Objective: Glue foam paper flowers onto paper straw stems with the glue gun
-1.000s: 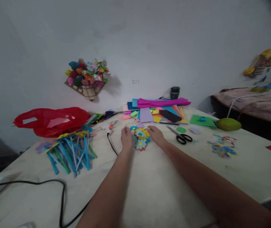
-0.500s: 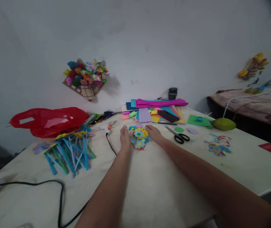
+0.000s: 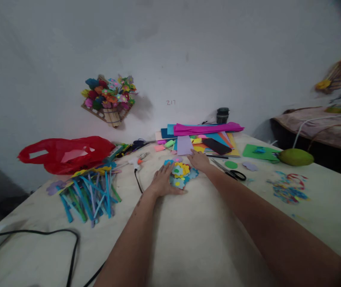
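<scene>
A heap of cut-out flowers (image 3: pixel 180 171) in blue, yellow and pale shades lies on the table in front of me. Curved round its left and near side is my left hand (image 3: pixel 161 181), thumb apart from the fingers, touching the edge of the heap. My right hand (image 3: pixel 198 160) is just beyond the heap on the right, fingers stretched out toward the lower edge of a lavender sheet (image 3: pixel 184 145). Whether those fingertips touch the sheet I cannot tell. Black-handled scissors (image 3: pixel 236 174) lie right of my right hand, near a green disc (image 3: pixel 231 164).
Left are a red plastic bag (image 3: pixel 69 153), several coloured paper strips (image 3: pixel 91 195) and a glue gun (image 3: pixel 137 162) with a black cable. Coloured sheets and a magenta roll (image 3: pixel 208 128) lie along the wall. A green mango-like fruit (image 3: pixel 296 157) and scraps (image 3: pixel 290 189) are right.
My left hand has turned and spread round the near side of the flowers. My right hand has moved forward toward the lavender sheet. The view has shifted slightly left.
</scene>
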Action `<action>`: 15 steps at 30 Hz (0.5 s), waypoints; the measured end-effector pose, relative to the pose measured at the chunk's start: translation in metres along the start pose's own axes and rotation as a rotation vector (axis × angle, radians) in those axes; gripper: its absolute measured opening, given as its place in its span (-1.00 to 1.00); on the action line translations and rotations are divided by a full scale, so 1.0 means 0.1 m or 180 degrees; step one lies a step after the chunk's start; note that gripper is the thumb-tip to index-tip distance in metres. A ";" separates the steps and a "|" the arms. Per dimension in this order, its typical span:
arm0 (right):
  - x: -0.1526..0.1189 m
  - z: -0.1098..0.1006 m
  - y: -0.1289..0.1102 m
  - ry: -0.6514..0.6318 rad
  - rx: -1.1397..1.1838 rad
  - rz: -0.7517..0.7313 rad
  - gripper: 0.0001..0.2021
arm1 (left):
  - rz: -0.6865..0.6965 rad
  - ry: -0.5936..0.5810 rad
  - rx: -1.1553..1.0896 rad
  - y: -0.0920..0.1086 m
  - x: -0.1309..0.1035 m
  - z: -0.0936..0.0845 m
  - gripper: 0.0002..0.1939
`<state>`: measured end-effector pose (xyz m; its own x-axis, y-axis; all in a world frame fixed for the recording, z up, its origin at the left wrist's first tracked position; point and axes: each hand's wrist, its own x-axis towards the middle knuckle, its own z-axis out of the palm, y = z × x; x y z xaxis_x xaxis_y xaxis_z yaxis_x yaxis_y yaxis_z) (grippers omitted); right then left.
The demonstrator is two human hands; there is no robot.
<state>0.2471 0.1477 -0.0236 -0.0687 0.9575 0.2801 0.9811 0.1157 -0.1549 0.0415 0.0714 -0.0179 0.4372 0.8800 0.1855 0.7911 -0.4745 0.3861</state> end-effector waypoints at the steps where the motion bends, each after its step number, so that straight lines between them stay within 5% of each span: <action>1: 0.01 0.00 0.00 0.0006 -0.0019 0.0006 -0.58 | 0.0020 -0.0018 0.0058 0.01 -0.01 0.01 0.14; 15: 0.02 0.14 0.09 0.0436 0.0143 0.0135 -0.51 | 0.0234 0.0682 0.0579 0.15 0.47 0.27 -0.19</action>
<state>0.2530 0.1542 -0.0374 0.0010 0.9171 0.3986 0.9734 0.0904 -0.2106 0.0857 0.1054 -0.0277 0.4112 0.8186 0.4011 0.8329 -0.5162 0.1997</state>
